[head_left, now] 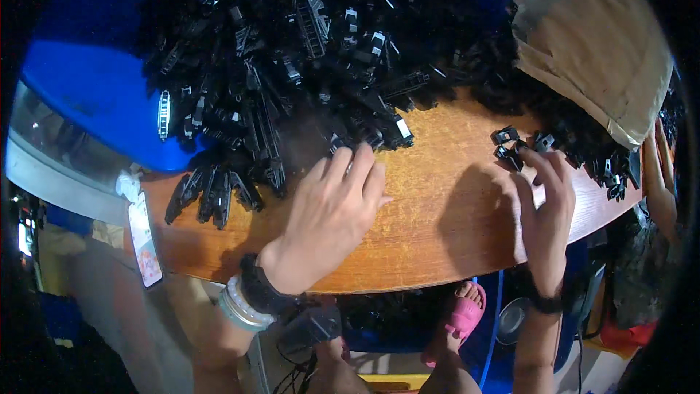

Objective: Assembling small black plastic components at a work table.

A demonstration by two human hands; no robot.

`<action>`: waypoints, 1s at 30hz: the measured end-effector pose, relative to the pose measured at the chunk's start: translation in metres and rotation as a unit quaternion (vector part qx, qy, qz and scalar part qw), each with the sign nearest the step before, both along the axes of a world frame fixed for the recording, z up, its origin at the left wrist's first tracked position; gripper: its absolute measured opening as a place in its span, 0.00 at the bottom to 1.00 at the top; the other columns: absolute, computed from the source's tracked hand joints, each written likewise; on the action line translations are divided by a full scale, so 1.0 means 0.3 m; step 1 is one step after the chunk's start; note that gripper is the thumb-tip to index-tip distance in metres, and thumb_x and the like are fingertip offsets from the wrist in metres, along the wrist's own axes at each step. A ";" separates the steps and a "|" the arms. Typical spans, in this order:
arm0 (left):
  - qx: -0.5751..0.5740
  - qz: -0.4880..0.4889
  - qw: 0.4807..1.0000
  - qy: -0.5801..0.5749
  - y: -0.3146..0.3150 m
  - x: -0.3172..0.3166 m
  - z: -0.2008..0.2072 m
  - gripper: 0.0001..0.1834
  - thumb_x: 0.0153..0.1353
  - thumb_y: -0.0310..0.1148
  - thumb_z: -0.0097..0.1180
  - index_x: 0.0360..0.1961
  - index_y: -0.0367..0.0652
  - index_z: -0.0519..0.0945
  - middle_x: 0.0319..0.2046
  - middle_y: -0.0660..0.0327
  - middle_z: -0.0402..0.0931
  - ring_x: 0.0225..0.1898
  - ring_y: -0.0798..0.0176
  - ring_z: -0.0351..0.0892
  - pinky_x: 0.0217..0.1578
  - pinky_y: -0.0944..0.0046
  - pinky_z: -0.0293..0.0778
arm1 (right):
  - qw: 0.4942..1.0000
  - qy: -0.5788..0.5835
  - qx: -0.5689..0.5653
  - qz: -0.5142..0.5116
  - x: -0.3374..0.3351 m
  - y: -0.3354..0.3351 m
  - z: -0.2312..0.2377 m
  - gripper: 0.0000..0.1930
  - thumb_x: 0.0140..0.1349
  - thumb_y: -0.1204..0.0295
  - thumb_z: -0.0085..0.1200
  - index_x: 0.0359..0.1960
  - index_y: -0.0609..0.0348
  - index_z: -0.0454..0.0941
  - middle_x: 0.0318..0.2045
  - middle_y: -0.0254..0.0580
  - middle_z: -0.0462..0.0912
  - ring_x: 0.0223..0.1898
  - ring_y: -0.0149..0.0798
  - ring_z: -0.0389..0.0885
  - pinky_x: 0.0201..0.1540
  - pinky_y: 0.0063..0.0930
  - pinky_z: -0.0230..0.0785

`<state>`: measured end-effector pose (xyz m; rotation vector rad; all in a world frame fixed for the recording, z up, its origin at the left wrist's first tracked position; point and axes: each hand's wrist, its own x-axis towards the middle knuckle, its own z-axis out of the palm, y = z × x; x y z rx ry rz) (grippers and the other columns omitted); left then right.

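At the near edge of a big heap of black plastic parts [292, 73], my left hand [328, 211] has its fingers bent together. Their tips meet the dark pieces, and what they pinch is hidden behind the knuckles. My right hand [547, 197] reaches to a small group of black plastic clips [504, 135] on the right of the wooden table [415, 226]. Its thumb and fingers are apart, the index fingertip against one of these clips. Several long ladder-like black strips [312, 25] lie in the heap.
A brown cardboard sheet [594, 44] covers the heap's right side. Blue plastic [95, 102] borders it on the left, beside a narrow printed card [144, 241]. Another person's arm [660, 175] shows at the far right. Below the table is my foot in a pink slipper [465, 314].
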<state>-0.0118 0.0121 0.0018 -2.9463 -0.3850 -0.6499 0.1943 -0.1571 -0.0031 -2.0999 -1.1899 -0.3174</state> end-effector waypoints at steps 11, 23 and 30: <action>-0.259 -0.076 0.961 -0.058 -0.159 -0.180 -0.013 0.22 0.50 0.21 0.65 0.48 0.33 0.76 0.51 0.44 0.70 0.45 0.48 0.78 0.45 0.54 0.76 | 0.970 0.197 0.008 0.143 -0.101 -0.036 0.015 0.15 0.59 0.81 0.56 0.48 0.62 0.75 0.41 0.48 0.80 0.43 0.44 0.79 0.49 0.31 0.69; -0.344 -0.050 0.931 -0.110 -0.123 -0.184 -0.038 0.14 0.49 0.25 0.68 0.37 0.35 0.80 0.34 0.56 0.72 0.36 0.53 0.73 0.37 0.58 0.72 | 0.860 0.401 -0.105 0.297 -0.238 -0.001 0.047 0.17 0.60 0.77 0.59 0.52 0.63 0.78 0.36 0.56 0.84 0.35 0.48 0.86 0.38 0.32 0.75; -0.345 -0.062 0.930 -0.109 -0.118 -0.188 -0.044 0.14 0.49 0.25 0.68 0.37 0.34 0.80 0.34 0.56 0.72 0.36 0.54 0.73 0.37 0.58 0.72 | 0.866 0.374 -0.128 0.306 -0.182 0.000 0.044 0.13 0.59 0.77 0.59 0.46 0.67 0.81 0.29 0.51 0.81 0.28 0.41 0.79 0.33 0.29 0.70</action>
